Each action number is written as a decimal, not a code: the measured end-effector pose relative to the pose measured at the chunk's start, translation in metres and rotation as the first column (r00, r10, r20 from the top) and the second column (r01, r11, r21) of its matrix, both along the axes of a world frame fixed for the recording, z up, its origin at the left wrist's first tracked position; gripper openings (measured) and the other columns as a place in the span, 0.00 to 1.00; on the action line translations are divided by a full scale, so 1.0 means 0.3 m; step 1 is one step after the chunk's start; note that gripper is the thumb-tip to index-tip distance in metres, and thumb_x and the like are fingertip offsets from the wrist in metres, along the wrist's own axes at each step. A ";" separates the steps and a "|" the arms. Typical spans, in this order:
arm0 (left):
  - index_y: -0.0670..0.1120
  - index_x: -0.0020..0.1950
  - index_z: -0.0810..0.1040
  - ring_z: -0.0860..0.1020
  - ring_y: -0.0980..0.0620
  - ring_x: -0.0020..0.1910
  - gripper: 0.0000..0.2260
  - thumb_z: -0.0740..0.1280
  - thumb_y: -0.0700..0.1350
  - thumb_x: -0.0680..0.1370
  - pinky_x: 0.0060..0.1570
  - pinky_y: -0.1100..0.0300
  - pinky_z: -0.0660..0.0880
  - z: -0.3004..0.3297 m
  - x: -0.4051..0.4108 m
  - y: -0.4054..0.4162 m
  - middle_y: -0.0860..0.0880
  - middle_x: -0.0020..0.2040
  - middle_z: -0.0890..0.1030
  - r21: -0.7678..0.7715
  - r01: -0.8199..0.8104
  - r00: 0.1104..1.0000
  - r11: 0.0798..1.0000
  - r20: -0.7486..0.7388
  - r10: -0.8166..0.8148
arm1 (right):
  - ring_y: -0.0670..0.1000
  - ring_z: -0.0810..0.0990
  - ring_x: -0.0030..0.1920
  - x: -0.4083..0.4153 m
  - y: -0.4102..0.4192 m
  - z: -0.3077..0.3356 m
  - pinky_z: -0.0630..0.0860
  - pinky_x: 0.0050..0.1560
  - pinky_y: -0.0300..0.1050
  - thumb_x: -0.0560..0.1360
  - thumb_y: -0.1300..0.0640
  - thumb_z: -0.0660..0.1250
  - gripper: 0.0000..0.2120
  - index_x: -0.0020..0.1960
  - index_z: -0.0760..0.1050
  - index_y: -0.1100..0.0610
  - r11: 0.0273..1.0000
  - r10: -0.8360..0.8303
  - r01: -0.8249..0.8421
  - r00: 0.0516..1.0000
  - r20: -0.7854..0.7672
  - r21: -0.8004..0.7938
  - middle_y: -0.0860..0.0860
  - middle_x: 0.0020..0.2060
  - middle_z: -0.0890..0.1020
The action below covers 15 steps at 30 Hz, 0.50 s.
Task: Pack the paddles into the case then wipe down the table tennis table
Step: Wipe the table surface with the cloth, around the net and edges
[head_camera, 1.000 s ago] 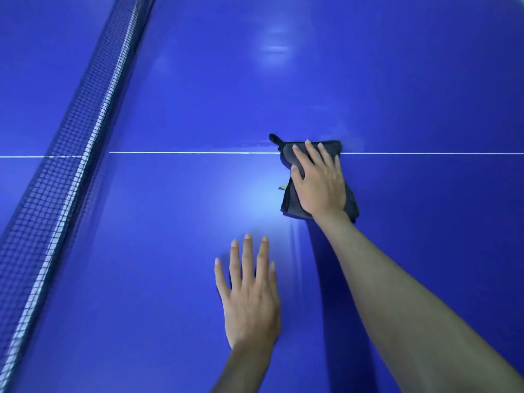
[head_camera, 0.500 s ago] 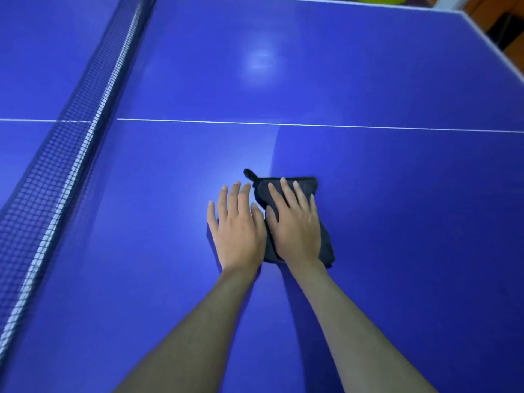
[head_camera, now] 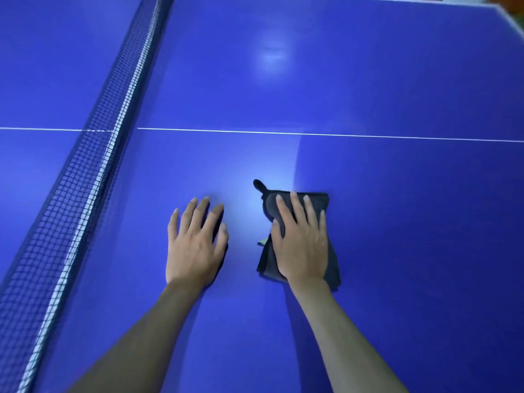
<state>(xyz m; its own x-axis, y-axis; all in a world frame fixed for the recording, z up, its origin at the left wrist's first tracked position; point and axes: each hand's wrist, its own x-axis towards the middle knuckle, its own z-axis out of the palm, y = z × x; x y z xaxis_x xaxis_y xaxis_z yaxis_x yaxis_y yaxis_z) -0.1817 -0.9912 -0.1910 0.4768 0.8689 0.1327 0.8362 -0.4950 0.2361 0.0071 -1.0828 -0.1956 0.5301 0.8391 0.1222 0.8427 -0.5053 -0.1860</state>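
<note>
Both hands flat on the blue table tennis table (head_camera: pixel 368 80)

Right hand (head_camera: pixel 302 245) presses a folded dark cloth (head_camera: pixel 330 268) with straight fingers, right of the net (head_camera: pixel 93 180); left hand (head_camera: pixel 195 245), fingers spread, rests on bare tabletop between cloth and net

net (head_camera: pixel 93 177): dark mesh with white top band, stretched from far centre to near left | floor strip (head_camera: pixel 507 4): blurred orange and pale patch seen at far right corner

Blue table (head_camera: pixel 368 80), dark folded cloth (head_camera: pixel 320 199) — flat
</note>
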 end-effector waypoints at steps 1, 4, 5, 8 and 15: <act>0.51 0.75 0.70 0.60 0.46 0.81 0.21 0.51 0.53 0.85 0.80 0.42 0.52 0.001 0.001 0.003 0.48 0.78 0.68 -0.008 -0.002 1.000 1.000 -0.001 0.002 | 0.54 0.59 0.83 0.039 0.068 0.000 0.57 0.81 0.62 0.85 0.44 0.55 0.26 0.82 0.64 0.46 1.000 -0.005 0.005 1.000 0.002 0.019 0.49 0.82 0.64; 0.50 0.76 0.70 0.59 0.47 0.81 0.22 0.50 0.55 0.85 0.80 0.40 0.53 -0.002 0.000 0.012 0.48 0.80 0.67 -0.026 -0.008 1.000 1.000 -0.027 0.007 | 0.55 0.61 0.82 0.151 0.272 0.005 0.58 0.81 0.63 0.84 0.45 0.58 0.26 0.81 0.66 0.47 0.998 -0.010 0.010 1.000 -0.002 0.054 0.49 0.81 0.66; 0.50 0.76 0.70 0.59 0.47 0.82 0.23 0.50 0.55 0.85 0.80 0.40 0.53 -0.004 0.000 0.013 0.48 0.80 0.66 -0.027 -0.009 0.999 1.000 -0.037 0.008 | 0.56 0.61 0.82 0.184 0.331 0.006 0.58 0.81 0.63 0.84 0.45 0.58 0.25 0.81 0.66 0.47 0.998 -0.015 0.015 1.000 -0.003 0.053 0.50 0.81 0.67; 0.49 0.76 0.71 0.60 0.47 0.82 0.24 0.49 0.56 0.85 0.79 0.38 0.56 -0.009 -0.001 0.019 0.48 0.81 0.66 -0.019 0.000 0.998 1.000 -0.069 -0.001 | 0.56 0.62 0.82 0.265 0.491 0.013 0.57 0.81 0.63 0.84 0.46 0.58 0.25 0.81 0.67 0.47 0.998 -0.007 0.007 1.000 -0.006 0.055 0.50 0.81 0.66; 0.49 0.77 0.71 0.60 0.46 0.82 0.24 0.50 0.56 0.85 0.77 0.36 0.58 -0.023 0.005 0.034 0.48 0.81 0.65 0.012 0.011 0.995 1.000 -0.102 -0.010 | 0.55 0.62 0.81 0.356 0.633 0.012 0.58 0.81 0.62 0.84 0.46 0.57 0.24 0.80 0.68 0.47 0.996 0.054 -0.054 0.999 0.004 0.069 0.50 0.81 0.67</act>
<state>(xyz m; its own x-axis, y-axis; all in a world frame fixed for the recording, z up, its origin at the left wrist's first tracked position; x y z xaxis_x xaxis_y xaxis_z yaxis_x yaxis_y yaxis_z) -0.1803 -0.9810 -0.1979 0.4975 0.8624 0.0936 0.8504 -0.5062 0.1435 0.1139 -0.8930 -0.1920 0.4835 0.8561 0.1824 0.8691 -0.4447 -0.2169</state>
